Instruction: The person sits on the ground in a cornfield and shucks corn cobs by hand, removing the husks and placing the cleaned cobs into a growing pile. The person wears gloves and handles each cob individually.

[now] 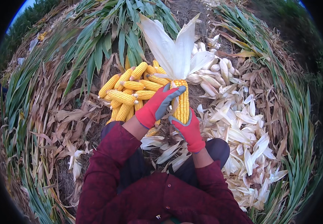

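Both my hands wear red gloves with grey palms. Between them stands a yellow ear of corn [182,105], its kernels bare along most of the length. Pale husk leaves [175,47] fan out from its far end, still attached. My left hand [158,103] grips the ear near the base of the husk, thumb across the kernels. My right hand [188,130] cups the near end from below and from the right. To the left of the ear, close to my left hand, lies a pile of bare corn cobs [130,89] with kernels on.
Loose pale husks [242,134] are heaped on the right. Beyond them sit several ears still in husk [217,70]. Cut green corn stalks [100,42] lie ahead and along both sides. Dry brown leaves [72,117] cover the ground at left. My knee [218,151] is beside the husk heap.
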The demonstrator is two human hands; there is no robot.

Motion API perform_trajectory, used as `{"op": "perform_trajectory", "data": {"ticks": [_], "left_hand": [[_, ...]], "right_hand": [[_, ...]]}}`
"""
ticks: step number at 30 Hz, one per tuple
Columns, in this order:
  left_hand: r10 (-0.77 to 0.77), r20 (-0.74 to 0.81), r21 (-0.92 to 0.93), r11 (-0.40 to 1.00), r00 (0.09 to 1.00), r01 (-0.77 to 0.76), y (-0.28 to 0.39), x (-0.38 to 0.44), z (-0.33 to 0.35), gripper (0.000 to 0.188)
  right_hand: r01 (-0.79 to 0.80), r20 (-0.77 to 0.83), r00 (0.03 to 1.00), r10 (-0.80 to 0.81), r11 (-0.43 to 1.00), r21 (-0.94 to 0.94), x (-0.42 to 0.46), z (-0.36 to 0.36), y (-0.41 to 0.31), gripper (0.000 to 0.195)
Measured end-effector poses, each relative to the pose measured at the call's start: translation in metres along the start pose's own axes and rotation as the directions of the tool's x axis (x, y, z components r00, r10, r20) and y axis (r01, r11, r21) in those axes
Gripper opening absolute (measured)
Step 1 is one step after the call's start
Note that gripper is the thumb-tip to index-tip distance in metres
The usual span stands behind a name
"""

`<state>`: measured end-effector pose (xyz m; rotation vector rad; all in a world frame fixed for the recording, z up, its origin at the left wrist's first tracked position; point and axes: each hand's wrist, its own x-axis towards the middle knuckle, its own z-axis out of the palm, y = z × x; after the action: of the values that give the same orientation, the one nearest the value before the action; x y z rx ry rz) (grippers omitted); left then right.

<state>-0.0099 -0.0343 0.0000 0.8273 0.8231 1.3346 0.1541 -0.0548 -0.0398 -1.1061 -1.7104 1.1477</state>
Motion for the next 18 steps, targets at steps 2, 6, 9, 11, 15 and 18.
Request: {"op": "perform_trajectory", "data": {"ticks": [2,6,9,11,15,18], "left_hand": [[0.048,-0.067,0.134,0.99,0.997,-0.039,0.003,-0.003,0.003,0.051],[0.188,-0.138,0.746,0.665,0.972,-0.023,0.014,-0.002,-0.002,0.055],[0.205,-0.128,0.913,0.406,0.97,0.035,0.023,-0.006,-0.013,0.056],[0.194,-0.092,0.857,0.515,0.977,-0.022,0.013,-0.005,-0.021,0.054],[0.168,-0.033,0.758,0.646,0.985,-0.085,0.014,-0.005,-0.025,0.036],[0.278,-0.095,0.629,0.761,0.956,-0.158,0.006,-0.005,-0.029,0.023]], "right_hand": [[0.024,0.012,1.0,-0.025,1.0,0.016,-0.001,-0.001,-0.005,0.073],[0.074,-0.014,0.997,-0.075,0.996,-0.04,-0.001,-0.013,-0.005,0.075],[0.096,-0.044,0.994,-0.104,0.983,-0.155,0.002,-0.022,0.005,0.077],[0.086,-0.048,0.994,-0.094,0.984,-0.157,-0.001,-0.023,0.004,0.079],[0.063,-0.045,0.997,-0.067,0.994,-0.085,-0.003,-0.027,0.004,0.079],[0.072,-0.042,0.996,-0.075,0.994,-0.086,-0.005,-0.031,0.002,0.079]]}}
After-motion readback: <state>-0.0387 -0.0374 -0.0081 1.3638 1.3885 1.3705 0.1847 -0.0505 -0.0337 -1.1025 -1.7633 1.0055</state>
